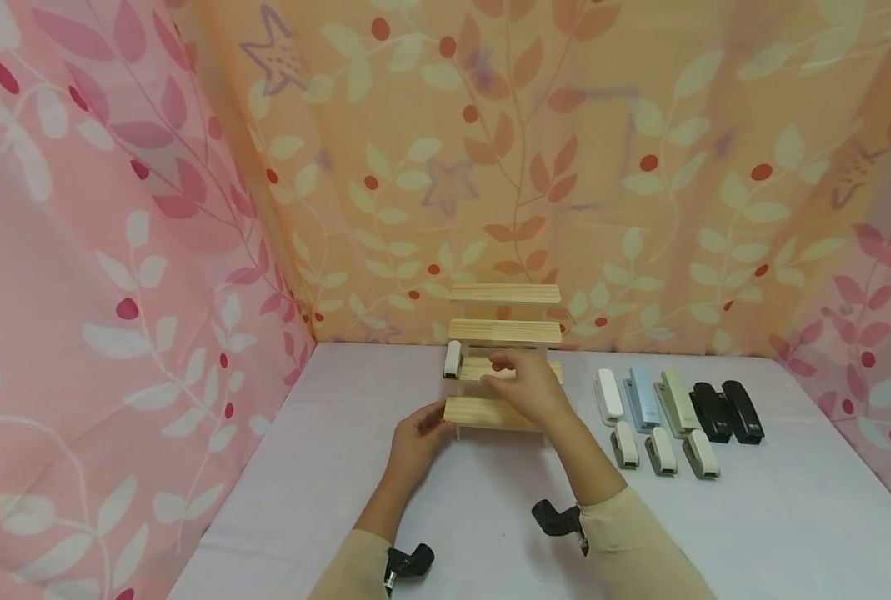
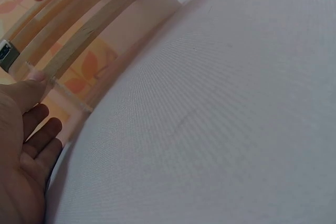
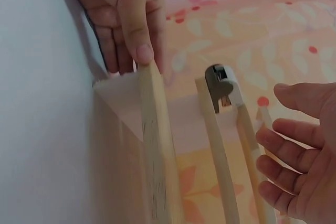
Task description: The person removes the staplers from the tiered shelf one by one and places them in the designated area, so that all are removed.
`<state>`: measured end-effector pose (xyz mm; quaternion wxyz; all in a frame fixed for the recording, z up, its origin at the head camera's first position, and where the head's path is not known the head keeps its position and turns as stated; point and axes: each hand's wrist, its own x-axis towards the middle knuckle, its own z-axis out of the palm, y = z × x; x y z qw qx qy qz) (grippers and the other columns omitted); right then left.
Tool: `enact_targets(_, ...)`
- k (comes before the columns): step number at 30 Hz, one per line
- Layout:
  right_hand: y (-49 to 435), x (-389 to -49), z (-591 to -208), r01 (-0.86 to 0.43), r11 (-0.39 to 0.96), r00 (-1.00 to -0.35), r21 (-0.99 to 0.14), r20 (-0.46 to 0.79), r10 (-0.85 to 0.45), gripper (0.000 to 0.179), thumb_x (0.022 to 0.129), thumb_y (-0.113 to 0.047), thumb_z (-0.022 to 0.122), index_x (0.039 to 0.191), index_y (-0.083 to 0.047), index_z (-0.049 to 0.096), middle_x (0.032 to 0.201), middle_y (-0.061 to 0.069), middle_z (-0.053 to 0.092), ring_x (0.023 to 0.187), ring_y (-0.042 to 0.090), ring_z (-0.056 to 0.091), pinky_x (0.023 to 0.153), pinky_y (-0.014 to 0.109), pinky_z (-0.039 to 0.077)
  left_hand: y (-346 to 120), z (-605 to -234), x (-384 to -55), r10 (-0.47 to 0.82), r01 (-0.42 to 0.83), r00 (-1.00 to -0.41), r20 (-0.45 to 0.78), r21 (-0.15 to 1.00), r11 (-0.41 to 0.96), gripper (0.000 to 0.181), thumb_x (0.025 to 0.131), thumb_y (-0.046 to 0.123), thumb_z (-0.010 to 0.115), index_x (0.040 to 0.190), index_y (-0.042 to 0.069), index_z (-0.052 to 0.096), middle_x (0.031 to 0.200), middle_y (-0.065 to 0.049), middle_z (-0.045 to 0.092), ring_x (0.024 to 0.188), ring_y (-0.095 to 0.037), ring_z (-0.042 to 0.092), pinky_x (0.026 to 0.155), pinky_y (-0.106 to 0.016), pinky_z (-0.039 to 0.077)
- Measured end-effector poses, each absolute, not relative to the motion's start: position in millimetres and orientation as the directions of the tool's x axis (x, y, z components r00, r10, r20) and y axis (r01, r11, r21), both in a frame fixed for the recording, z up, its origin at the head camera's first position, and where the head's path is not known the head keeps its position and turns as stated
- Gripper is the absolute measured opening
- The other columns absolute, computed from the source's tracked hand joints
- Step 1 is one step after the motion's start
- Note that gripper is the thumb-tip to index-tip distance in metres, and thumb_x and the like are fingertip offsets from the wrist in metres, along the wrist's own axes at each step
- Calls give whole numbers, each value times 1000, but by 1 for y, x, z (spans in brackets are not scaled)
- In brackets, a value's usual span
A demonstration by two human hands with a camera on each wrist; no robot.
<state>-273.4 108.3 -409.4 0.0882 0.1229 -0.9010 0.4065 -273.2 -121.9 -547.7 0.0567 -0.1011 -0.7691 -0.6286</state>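
A tiered rack (image 1: 493,411) with pale wooden shelves and clear side panels stands at the back of the table. My left hand (image 1: 417,440) holds the left end of its lowest shelf, thumb on the board's edge in the right wrist view. On the second shelf up, a small white stapler (image 1: 453,360) stands at the left end; its grey underside (image 3: 216,88) faces the right wrist camera. My right hand (image 1: 529,387) hovers before that shelf, to the right of the stapler. Its fingers (image 3: 291,174) are loosely bent with nothing between them.
Right of the rack stand a white stapler (image 1: 608,396), a light blue one (image 1: 643,400), a light green one (image 1: 678,403) and two black ones (image 1: 745,412). Three small white staplers (image 1: 663,452) sit in front. A patterned curtain (image 1: 385,250) hangs behind the table.
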Motion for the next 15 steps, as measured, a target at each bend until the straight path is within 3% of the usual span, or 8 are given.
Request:
enact_targets(8,85,-284,-413,-276,685,-958,-674,249,-141,47,90,-35,79,131,-13,69,121,7,73,118,30,66,99,50,55,-120,-547,-273,65,218,-976,209,960,176,49,88,25,81,134,14,68,132,-5,70,119,-22,67,102,-30,55)
enact_targets(15,72,-289,-420,-268,682,-959,-680,253,-126,50,88,-34,82,130,-10,70,123,8,73,116,28,68,99,48,56,-118,-541,-270,61,209,-978,201,957,199,48,91,13,78,136,5,64,134,-12,68,121,-29,65,104,-36,54)
